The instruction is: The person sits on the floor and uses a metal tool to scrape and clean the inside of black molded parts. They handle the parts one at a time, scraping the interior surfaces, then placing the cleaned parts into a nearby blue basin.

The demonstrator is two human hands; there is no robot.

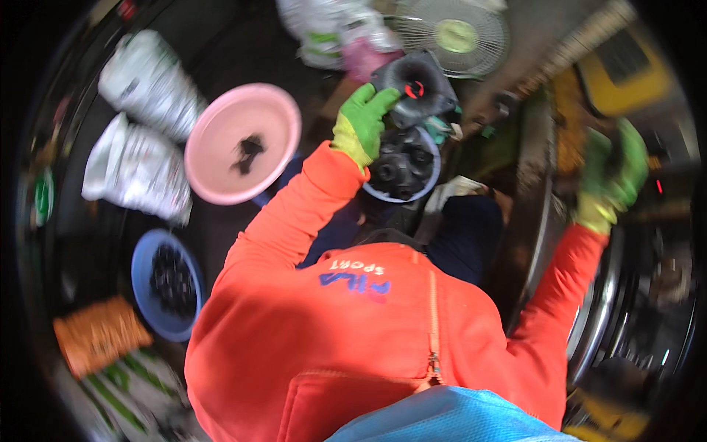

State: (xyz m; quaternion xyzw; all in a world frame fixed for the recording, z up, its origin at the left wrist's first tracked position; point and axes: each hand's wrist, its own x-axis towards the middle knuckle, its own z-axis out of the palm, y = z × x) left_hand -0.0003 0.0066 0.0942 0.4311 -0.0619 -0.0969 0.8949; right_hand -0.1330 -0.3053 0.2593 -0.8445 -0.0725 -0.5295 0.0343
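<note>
My left hand (363, 124), in a green and yellow glove, grips the near left edge of a black, square, horn-shaped part (426, 77) with a red spot at its middle. Just below that part stands a light blue basin (436, 158) filled with black moulded pieces (401, 166). Off to the right, my right hand (611, 173), gloved alike and blurred, is raised near a yellow machine panel. Its thumb and fingers are spread, and I see nothing held between them.
Left of me are a pink basin (283, 110) with a small dark clump, a blue basin (140, 283) of black pieces, white sacks (140, 173) and an orange bag (103, 335). A fan (486, 37) stands at the back. A yellow machine (633, 81) and a metal edge (536, 169) are on my right.
</note>
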